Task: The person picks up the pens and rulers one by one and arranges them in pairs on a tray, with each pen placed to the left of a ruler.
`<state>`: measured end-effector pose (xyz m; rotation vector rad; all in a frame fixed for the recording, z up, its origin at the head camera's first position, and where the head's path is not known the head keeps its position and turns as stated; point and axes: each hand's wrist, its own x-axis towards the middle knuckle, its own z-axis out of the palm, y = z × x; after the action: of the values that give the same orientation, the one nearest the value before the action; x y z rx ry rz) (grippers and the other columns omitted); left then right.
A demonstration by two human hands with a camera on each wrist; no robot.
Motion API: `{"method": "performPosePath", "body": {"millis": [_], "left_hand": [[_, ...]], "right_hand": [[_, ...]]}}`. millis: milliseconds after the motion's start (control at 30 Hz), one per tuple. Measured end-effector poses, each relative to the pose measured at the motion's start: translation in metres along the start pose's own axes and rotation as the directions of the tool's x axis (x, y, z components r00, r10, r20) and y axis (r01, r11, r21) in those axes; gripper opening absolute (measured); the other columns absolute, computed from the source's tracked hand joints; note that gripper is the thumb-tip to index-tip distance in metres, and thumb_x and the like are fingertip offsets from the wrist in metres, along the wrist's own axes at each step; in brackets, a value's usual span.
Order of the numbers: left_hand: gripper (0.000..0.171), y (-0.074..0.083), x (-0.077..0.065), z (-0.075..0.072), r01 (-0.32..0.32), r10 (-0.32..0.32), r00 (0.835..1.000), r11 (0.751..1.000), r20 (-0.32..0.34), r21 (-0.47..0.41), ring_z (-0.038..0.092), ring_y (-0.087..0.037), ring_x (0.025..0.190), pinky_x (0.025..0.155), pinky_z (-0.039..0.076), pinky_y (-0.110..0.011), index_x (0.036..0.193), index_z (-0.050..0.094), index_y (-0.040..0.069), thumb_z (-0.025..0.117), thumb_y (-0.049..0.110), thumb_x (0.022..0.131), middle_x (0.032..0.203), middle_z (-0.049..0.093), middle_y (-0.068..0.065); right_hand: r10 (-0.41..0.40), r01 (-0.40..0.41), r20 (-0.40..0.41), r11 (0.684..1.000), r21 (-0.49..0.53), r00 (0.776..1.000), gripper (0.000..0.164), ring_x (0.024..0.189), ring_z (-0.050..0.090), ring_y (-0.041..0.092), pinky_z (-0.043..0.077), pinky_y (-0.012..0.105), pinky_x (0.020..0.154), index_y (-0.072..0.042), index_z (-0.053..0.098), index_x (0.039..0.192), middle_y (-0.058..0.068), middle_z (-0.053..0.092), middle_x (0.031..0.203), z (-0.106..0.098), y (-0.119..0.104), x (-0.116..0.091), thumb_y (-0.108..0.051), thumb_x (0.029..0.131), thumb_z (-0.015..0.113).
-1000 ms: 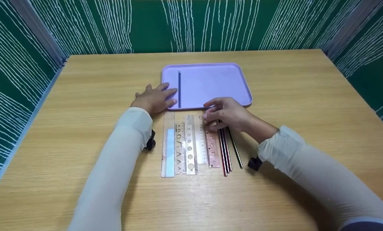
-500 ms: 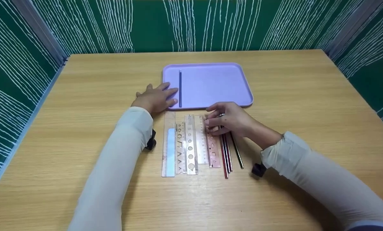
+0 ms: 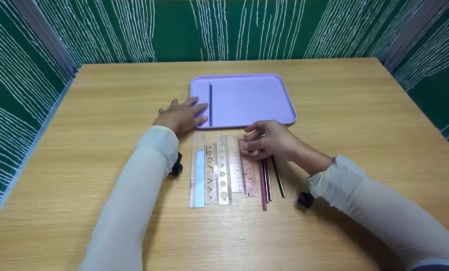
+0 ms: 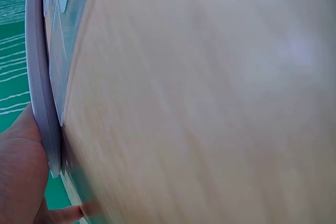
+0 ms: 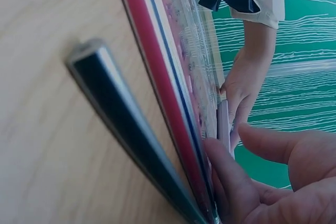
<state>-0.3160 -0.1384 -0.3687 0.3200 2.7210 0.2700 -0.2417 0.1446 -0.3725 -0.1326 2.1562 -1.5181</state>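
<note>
My left hand (image 3: 181, 116) lies with fingers spread over the left rim of a purple tray (image 3: 252, 99). In the tray a dark blue pencil (image 3: 210, 104) lies lengthwise near those fingertips. My right hand (image 3: 275, 139), fingers bent, covers the far ends of several pencils, among them a red pencil (image 3: 263, 184) and a dark green pencil (image 3: 278, 177). In the right wrist view one finger (image 5: 228, 174) is right at the far end of the red pencil (image 5: 152, 61), with another raised apart. I cannot tell whether the hand grips a pencil.
Several rulers lie side by side in front of the tray: a clear one with a blue strip (image 3: 200, 178), stencil rulers (image 3: 223, 169) and a pink ruler (image 3: 250, 177). The wooden table (image 3: 115, 226) meets green, white-streaked walls (image 3: 171, 30).
My right hand has drawn back a little from the tray, toward me and to the right. The red pencil's near end has slid slightly toward me. My left hand stays put.
</note>
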Motion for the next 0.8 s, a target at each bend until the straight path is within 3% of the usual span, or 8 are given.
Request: {"method": "performPosePath", "body": {"millis": [267, 800], "left_hand": [[0.061, -0.0009, 0.0017, 0.0014, -0.007, 0.007, 1.0, 1.0, -0.004, -0.012, -0.006, -0.05, 0.157, 0.115, 0.005, -0.083, 0.16, 0.019, 0.051, 0.037, 0.064, 0.103, 0.174, 0.001, 0.011], [0.061, -0.0037, 0.0021, 0.0015, -0.006, 0.006, 1.0, 0.999, 0.005, -0.033, -0.008, -0.049, 0.157, 0.115, 0.001, -0.083, 0.159, 0.018, 0.052, 0.037, 0.065, 0.103, 0.174, -0.001, 0.012]], "right_hand": [[0.003, -0.005, -0.018, 0.995, -0.095, 1.0, 0.061, 0.09, 0.073, 0.024, 0.065, 0.037, 0.079, 0.003, 0.053, 0.14, 0.021, 0.063, 0.118, -0.0004, 0.0014, 0.0, 0.0, 0.085, 0.08], [0.066, -0.066, -0.007, 0.993, -0.101, 0.998, 0.072, 0.09, 0.072, 0.023, 0.065, 0.036, 0.081, 0.002, 0.051, 0.145, 0.016, 0.061, 0.116, 0.0023, -0.0011, 0.003, 0.0, 0.081, 0.083]]}}
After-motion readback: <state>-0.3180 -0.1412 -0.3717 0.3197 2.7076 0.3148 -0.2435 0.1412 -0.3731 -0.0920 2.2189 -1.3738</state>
